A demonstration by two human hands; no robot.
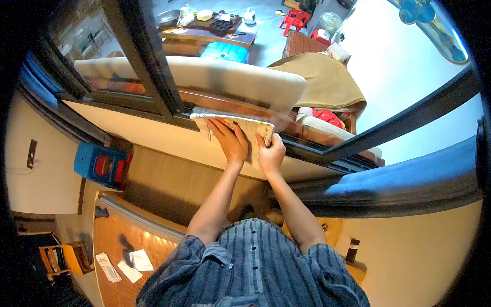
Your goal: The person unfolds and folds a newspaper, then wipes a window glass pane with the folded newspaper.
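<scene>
A pale folded cloth or paper sheet (204,123), whose exact material I cannot make out, lies against the lower edge of the window glass. My left hand (231,143) rests flat on it with the fingers spread. At the sheet's right end, my right hand (271,152) grips its edge, with the fingers bent around it. Both forearms reach forward from a striped shirt. The dark window frame (153,61) rises just left of the sheet, and its sill runs beneath.
Beyond the glass are a cream sofa back (240,82), a table with dishes (250,39), a blue stool (225,51) and a fan (330,22). Blue curtain (409,174) hangs at right. Blue stools (88,161) stand left; a wooden surface (143,235) holds papers.
</scene>
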